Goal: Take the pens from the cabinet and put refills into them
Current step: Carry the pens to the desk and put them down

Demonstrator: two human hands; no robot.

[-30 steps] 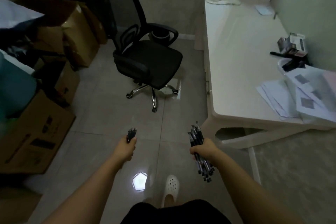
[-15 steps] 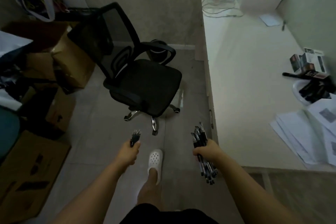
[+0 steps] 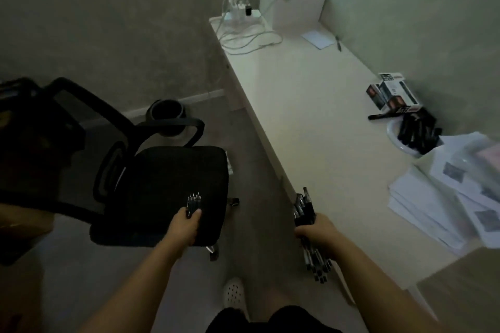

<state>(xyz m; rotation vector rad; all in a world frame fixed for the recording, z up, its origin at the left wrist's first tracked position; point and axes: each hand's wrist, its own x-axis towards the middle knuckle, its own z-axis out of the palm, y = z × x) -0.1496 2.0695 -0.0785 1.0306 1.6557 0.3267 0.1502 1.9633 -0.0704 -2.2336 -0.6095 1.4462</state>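
My right hand (image 3: 319, 231) grips a thick bundle of dark pens (image 3: 305, 209); their ends stick out above and below my fist, just off the near left edge of the white desk (image 3: 303, 105). My left hand (image 3: 185, 226) holds a small bunch of thin dark refills (image 3: 193, 201), tips pointing up, over the front of the black office chair seat (image 3: 173, 186). On the desk's right side a white bowl (image 3: 397, 134) holds more dark pens, with small boxes (image 3: 392, 94) behind it.
Stacked papers (image 3: 443, 197) cover the desk's near right. A white box (image 3: 295, 4) and a charger with cables (image 3: 243, 27) sit at its far end. A round bin (image 3: 165, 116) stands behind the chair. My foot in a white clog (image 3: 234, 296) is on the floor.
I have walked forward and turned right: the chair and desk are much nearer. Both hands keep their bundles, now over the chair seat and beside the desk edge.
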